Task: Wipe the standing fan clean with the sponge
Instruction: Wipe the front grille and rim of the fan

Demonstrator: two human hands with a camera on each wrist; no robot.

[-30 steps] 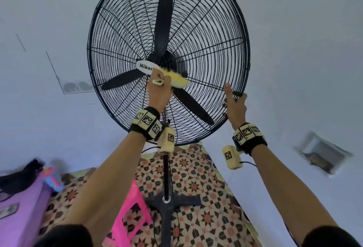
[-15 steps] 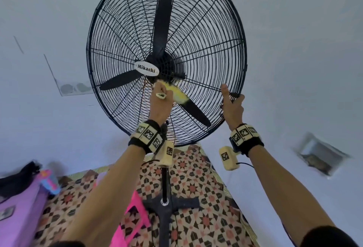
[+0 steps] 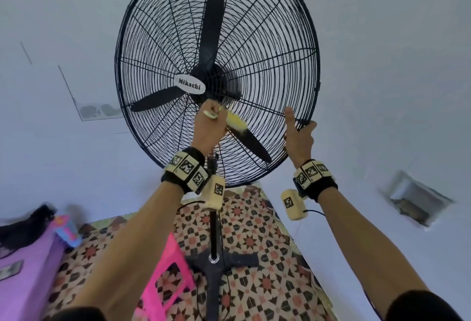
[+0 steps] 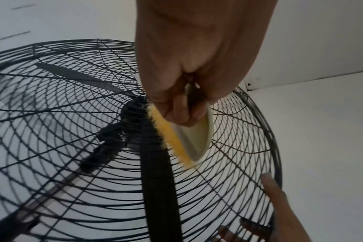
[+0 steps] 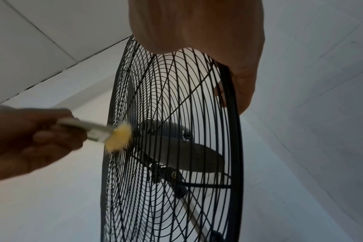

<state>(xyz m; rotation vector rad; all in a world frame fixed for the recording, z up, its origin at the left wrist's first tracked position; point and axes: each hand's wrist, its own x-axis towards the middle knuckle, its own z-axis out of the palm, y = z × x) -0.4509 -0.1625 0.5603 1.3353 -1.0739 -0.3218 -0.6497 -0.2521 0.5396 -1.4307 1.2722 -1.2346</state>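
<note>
A person's left hand [image 3: 210, 127] curls tightly around the pale handle of a yellow sponge-headed scrubber [image 3: 235, 123], pressing its fuzzy yellow edge [image 4: 170, 135] against the black wire guard of a tall black standing fan [image 3: 267, 47] just below the hub and its white oval "Mikachi" badge [image 3: 191, 86]. The right hand [image 3: 298, 137] clamps the guard's lower right rim, thumb raised against the wires and fingers wrapped behind (the fingertips show through the grille in the left wrist view). Three dark blades [image 3: 214, 22] sit behind the guard. Below, the fan's black pole [image 3: 214, 231] stands on a patterned tile floor [image 3: 267, 282], beside a bright pink plastic stool [image 3: 165, 282] and a purple surface [image 3: 23, 269] at far left.
</note>
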